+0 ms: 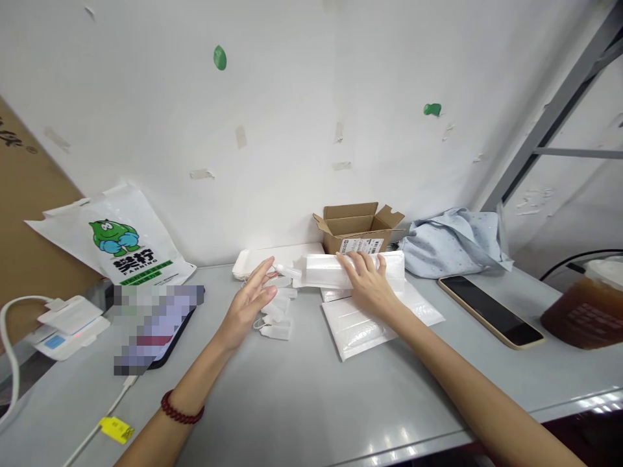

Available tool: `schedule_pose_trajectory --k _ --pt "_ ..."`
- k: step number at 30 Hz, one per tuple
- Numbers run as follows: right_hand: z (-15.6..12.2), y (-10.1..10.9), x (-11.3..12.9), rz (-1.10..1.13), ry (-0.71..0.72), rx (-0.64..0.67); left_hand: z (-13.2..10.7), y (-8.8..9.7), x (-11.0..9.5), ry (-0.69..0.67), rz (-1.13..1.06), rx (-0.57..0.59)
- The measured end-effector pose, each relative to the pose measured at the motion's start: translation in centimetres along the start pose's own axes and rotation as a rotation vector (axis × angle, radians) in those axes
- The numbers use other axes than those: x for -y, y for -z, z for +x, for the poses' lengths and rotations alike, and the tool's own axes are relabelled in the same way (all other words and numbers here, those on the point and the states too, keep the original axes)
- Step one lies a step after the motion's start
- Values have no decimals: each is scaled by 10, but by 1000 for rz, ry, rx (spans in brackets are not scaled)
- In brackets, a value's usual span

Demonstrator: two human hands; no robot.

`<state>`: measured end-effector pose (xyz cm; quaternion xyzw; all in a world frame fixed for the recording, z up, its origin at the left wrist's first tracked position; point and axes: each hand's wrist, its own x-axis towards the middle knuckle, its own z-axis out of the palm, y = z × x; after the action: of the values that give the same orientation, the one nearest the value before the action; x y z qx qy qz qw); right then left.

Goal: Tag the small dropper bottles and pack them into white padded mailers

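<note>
My right hand [368, 284] rests over a white bubble mailer [326, 271], its fingers bent across the top; the thumb is hard to make out. More white bubble mailers [365, 331] lie flat beneath it, one slanting toward the table's front. To the left, my left hand [246, 305] is raised with thumb and fingers apart, and nothing shows in it. Several small translucent plastic bottles [277, 329], seemingly with nozzles, lie just right of it. One such bottle [288, 271] lies between the left fingertips and the upper mailer's left end; contact is unclear.
Behind the mailers stand an opened cardboard box [357, 245] and a flat white packet [272, 255]. Leftward are a phone [160, 331], a white charger [71, 327] with cables, and a printed plastic bag [131, 240]. Rightward are light-blue cloth [452, 243], another phone [489, 311] and a drink cup [586, 305].
</note>
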<state>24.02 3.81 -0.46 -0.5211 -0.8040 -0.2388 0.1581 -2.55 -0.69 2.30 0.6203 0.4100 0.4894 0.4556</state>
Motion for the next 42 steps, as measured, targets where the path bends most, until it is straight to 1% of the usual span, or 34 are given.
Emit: schedule_pose_trajectory --k 3,6,9,11,13,15,16,17,19,20,21,22,23,24,26,29,33,37,39,42 --pt "1 10 0 111 -6 -22 -1 -1 -2 -7 1 -10" --pt "0 20 7 235 10 -6 -4 -4 -7 -23 7 -10" --pt "-3 27 16 330 25 35 -11 -12 -14 -53 62 24" --pt "-5 29 21 375 28 47 -16 -19 -18 -60 164 51" --pt "-6 29 24 400 23 54 -18 -24 -20 -63 258 101" --pt "-6 28 23 408 -2 55 -17 -24 -20 -83 251 124" --pt "-6 27 22 410 -24 50 -16 -21 -18 -103 205 98" --pt "-5 26 20 413 -49 42 -13 -16 -17 -125 152 42" --pt "-4 23 17 422 -103 16 -6 0 -12 -171 97 -138" --pt "-3 22 15 427 -126 -2 -2 9 -9 -186 147 -234" --pt "-2 20 13 431 -144 -23 1 19 -5 -200 257 -330" --pt "-2 20 12 436 -158 -45 5 29 -1 -202 418 -415" --pt "-1 19 11 441 -168 -64 8 37 3 -197 581 -464" --pt "-1 18 10 447 -175 -78 10 45 8 -197 697 -471" --pt "-1 18 9 454 -179 -86 13 54 17 -157 822 -443" --pt "-2 16 9 450 -164 -99 14 56 25 -102 887 -399" --pt "-3 13 9 430 -144 -116 13 51 26 -66 895 -344" --pt "-3 12 9 413 -154 -102 14 49 29 -32 871 -244" --pt "-3 11 9 405 -163 -98 14 50 32 -36 861 -212" --pt "-3 9 8 380 -161 -103 15 52 37 -81 886 -204"
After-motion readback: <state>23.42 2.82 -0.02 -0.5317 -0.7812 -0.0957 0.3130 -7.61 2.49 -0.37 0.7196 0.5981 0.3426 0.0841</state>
